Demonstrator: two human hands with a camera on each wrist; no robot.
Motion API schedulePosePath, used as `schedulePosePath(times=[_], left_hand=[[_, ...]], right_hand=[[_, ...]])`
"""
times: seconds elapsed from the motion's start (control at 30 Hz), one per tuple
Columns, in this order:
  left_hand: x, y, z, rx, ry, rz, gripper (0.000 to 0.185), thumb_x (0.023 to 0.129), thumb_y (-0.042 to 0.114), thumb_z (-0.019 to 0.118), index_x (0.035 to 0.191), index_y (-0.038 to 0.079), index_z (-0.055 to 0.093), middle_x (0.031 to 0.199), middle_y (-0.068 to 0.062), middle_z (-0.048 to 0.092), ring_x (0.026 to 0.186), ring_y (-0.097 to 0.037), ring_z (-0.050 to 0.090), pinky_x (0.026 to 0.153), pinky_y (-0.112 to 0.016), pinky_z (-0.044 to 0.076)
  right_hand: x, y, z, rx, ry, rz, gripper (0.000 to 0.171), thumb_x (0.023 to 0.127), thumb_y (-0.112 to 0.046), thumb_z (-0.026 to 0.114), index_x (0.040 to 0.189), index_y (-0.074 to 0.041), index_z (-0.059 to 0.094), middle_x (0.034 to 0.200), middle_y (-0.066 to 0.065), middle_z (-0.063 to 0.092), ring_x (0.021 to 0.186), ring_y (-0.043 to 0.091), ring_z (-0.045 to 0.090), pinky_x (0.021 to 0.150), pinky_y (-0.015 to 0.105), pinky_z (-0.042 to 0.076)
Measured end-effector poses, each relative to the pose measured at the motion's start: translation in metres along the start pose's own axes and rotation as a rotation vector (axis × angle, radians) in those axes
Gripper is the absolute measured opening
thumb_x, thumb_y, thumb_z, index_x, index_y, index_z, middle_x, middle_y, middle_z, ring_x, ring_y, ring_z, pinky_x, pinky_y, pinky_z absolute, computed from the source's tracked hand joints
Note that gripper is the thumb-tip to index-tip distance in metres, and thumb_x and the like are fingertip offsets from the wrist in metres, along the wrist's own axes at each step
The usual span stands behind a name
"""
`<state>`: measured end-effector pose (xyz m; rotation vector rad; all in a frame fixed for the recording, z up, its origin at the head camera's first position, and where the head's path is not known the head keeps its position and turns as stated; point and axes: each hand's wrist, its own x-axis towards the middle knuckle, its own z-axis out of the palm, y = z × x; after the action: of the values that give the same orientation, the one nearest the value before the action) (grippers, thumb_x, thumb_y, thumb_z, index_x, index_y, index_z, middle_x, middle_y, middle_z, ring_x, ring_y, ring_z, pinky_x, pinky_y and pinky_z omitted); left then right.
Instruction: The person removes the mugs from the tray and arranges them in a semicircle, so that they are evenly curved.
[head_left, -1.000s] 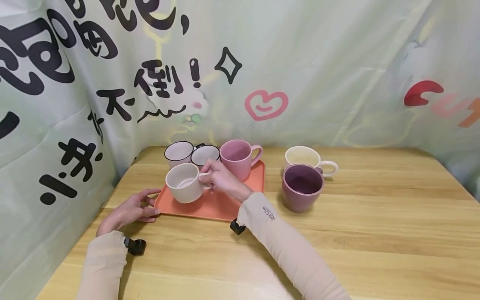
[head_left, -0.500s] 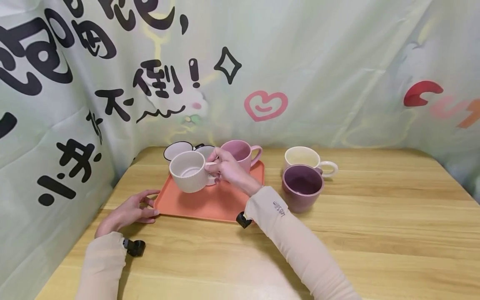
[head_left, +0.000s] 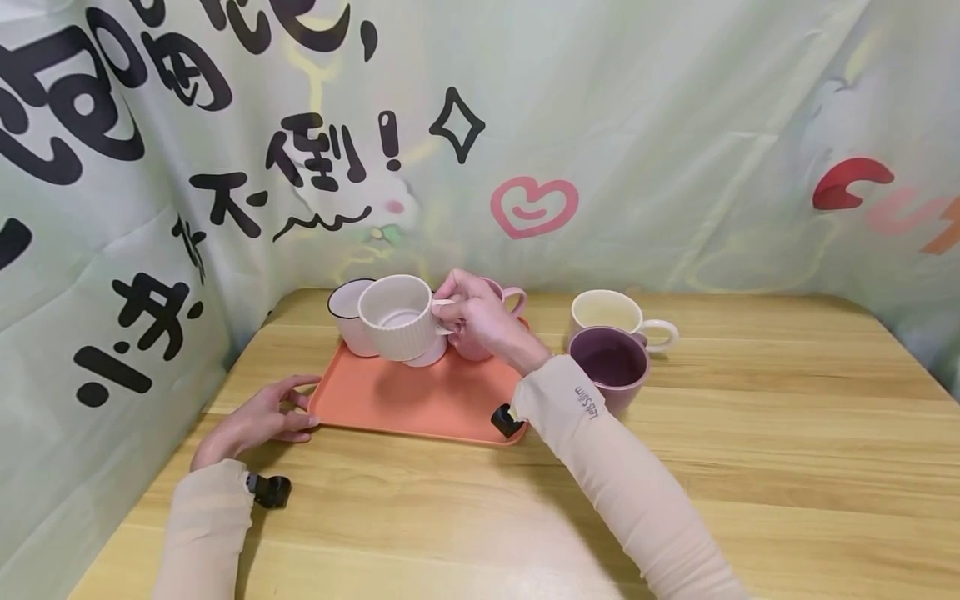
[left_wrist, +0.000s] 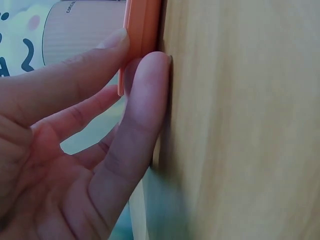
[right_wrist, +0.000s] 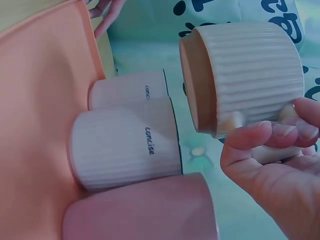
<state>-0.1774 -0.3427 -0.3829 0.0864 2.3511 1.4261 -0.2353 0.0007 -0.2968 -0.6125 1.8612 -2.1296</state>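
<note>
My right hand pinches the handle of a white ribbed mug, lifted above the orange tray. In the right wrist view the mug's brown unglazed base faces the tray side. Two pale mugs with dark rims stand on the tray's back part; the left one shows beside the lifted mug, while the other, marked "concise", is mostly hidden in the head view. A pink mug stands at their right, partly behind my right hand. My left hand holds the tray's left front corner, fingertips at its rim.
Right of the tray, a purple mug stands in front of a cream mug on the wooden table. A printed cloth hangs behind and at the left of the table. Each wrist bears a small black camera.
My right hand has raised the white ribbed mug from the tray's front left and carried it back and rightward, over the other mugs. My left hand has stayed at the tray corner.
</note>
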Motion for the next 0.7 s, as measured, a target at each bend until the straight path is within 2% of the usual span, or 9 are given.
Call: schedulePosePath(times=[0.17,0.37,0.7], left_hand=[[0.0,0.001,0.001,0.006,0.003,0.0,0.073,0.095,-0.006,0.065,0.154,-0.011,0.022,0.112,-0.025,0.048,0.085,-0.022,0.068,0.074,-0.036,0.063],[0.001,0.003,0.002,0.015,0.006,0.001,0.073,0.095,-0.007,0.065,0.154,-0.012,0.022,0.112,-0.025,0.049,0.085,-0.021,0.068,0.074,-0.035,0.063],[-0.001,0.001,0.0,0.007,0.002,-0.003,0.073,0.096,-0.007,0.065,0.154,-0.012,0.021,0.111,-0.024,0.048,0.085,-0.02,0.068,0.074,-0.034,0.063]], right_hand=[[0.001,-0.006,-0.006,-0.025,0.007,-0.043,0.012,0.095,0.01,0.052,0.09,0.0,0.047,0.061,0.006,0.045,0.053,0.017,0.04,0.049,0.025,0.037],[0.0,-0.014,-0.012,-0.003,0.023,-0.093,0.014,0.095,0.012,0.049,0.09,-0.001,0.046,0.059,0.007,0.04,0.054,0.018,0.038,0.049,0.026,0.036],[-0.006,-0.035,-0.026,-0.046,0.067,-0.078,0.012,0.097,0.008,0.047,0.092,-0.002,0.045,0.06,0.008,0.04,0.055,0.02,0.037,0.05,0.027,0.036]])
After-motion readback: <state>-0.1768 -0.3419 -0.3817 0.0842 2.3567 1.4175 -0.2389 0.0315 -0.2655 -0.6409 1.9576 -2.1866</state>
